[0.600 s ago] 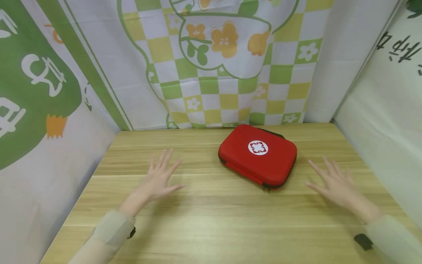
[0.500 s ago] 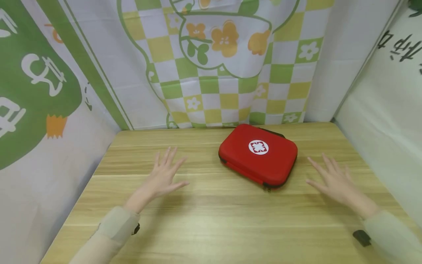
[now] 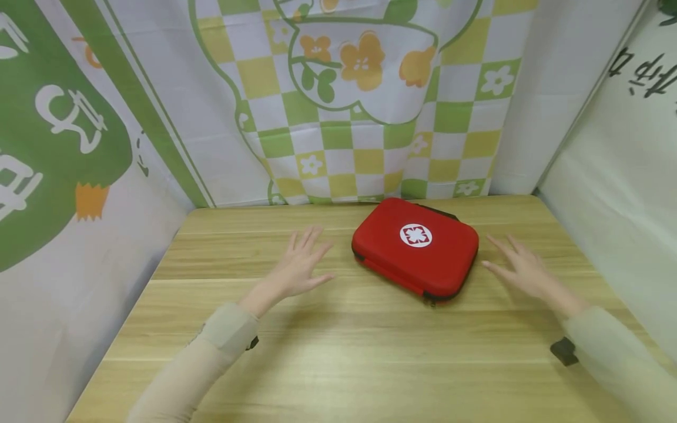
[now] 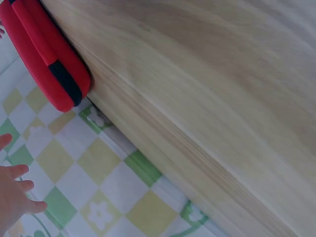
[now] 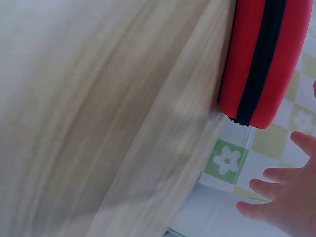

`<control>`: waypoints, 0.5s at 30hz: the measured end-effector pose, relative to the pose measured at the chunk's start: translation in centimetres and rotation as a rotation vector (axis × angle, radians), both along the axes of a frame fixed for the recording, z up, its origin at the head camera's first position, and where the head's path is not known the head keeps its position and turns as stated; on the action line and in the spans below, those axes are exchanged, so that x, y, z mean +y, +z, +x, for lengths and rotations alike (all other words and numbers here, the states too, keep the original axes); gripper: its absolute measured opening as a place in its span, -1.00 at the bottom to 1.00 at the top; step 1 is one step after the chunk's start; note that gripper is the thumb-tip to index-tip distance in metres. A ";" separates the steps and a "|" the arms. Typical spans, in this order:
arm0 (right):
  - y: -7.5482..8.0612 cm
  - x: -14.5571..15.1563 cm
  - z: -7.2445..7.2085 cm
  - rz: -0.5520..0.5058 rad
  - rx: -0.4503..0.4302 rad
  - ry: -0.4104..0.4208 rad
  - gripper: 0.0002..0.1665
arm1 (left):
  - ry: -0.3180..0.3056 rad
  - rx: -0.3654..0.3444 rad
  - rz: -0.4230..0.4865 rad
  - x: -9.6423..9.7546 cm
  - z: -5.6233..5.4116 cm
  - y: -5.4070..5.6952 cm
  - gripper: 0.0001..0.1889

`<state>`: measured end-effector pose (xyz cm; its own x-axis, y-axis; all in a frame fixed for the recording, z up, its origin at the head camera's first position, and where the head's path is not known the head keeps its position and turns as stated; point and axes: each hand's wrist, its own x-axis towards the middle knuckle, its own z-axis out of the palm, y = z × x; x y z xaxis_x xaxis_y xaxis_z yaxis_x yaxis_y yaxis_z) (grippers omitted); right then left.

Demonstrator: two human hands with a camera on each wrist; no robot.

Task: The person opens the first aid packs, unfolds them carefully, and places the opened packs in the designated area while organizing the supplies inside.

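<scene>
A red zippered first-aid case (image 3: pixel 402 252) with a white round emblem lies closed on the wooden table, turned at an angle. To its left, my left hand (image 3: pixel 296 267) hovers over the wood with fingers spread, apart from the case. My right hand (image 3: pixel 526 271) is close to the case's right end, fingers spread, and a small gap seems to separate them. In the left wrist view one side of the case (image 4: pixel 44 54) appears at the upper left, my left hand (image 4: pixel 15 197) below it. The right wrist view has the zipped side of the case (image 5: pixel 247 69) above my right hand (image 5: pixel 291 192).
The wooden table (image 3: pixel 317 352) reaches back to a checkered, flowered cloth (image 3: pixel 370 135). Printed white sheets close off the left (image 3: pixel 63 305) and right (image 3: pixel 619 194) sides. A dark strap part shows at each wrist. A black handle (image 3: pixel 439 211) sits at the case's rear edge.
My left hand has moved right and slightly forward, closer to the case. My right hand has come a little left and forward toward the case's right end. The case stays put.
</scene>
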<state>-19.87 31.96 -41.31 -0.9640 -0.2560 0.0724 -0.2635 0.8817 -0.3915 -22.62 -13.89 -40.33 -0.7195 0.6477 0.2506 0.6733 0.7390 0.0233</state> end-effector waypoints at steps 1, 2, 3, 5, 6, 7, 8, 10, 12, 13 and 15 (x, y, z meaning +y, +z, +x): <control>0.0 0.0 -0.3 -0.013 -0.005 0.002 -0.22 | -0.011 0.002 -0.004 0.5 -0.2 0.0 -0.31; -0.1 0.0 -0.7 -0.031 -0.014 0.003 -0.22 | -0.023 0.008 -0.013 1.1 -0.5 0.0 -0.32; -0.1 0.0 -1.0 -0.049 -0.020 0.006 -0.22 | -0.035 0.006 -0.014 1.7 -0.7 0.1 -0.32; -0.1 -0.1 -1.6 -0.081 -0.025 0.015 -0.24 | -0.058 -0.010 -0.008 2.9 -1.2 0.1 -0.33; -0.1 -0.1 -1.9 -0.097 -0.027 0.020 -0.24 | -0.064 -0.017 -0.011 3.5 -1.4 0.1 -0.34; -0.1 -0.2 -2.2 -0.108 -0.026 0.024 -0.25 | -0.073 -0.026 -0.009 4.1 -1.6 0.1 -0.34; 0.0 -0.2 -2.4 -0.120 -0.031 0.026 -0.25 | -0.081 -0.032 -0.009 4.6 -1.7 0.1 -0.35; 0.0 -0.4 -2.8 -0.138 -0.033 0.032 -0.26 | -0.096 -0.042 -0.007 5.8 -2.0 0.1 -0.37; 0.1 -0.6 -3.2 -0.151 -0.044 0.031 -0.25 | -0.115 -0.036 -0.014 6.8 -2.2 0.1 -0.38; 0.1 -0.6 -3.4 -0.158 -0.051 0.031 -0.25 | -0.125 -0.031 -0.019 7.4 -2.3 0.0 -0.38; 0.1 -0.7 -3.8 -0.179 -0.066 0.031 -0.25 | -0.146 -0.018 -0.029 8.3 -2.5 -0.2 -0.39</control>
<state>-23.70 31.22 -41.25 -0.9599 -0.2745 0.0561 -0.2580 0.7880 -0.5591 -25.15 -5.55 -40.48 -0.6216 0.7524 0.2179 0.7732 0.6339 0.0167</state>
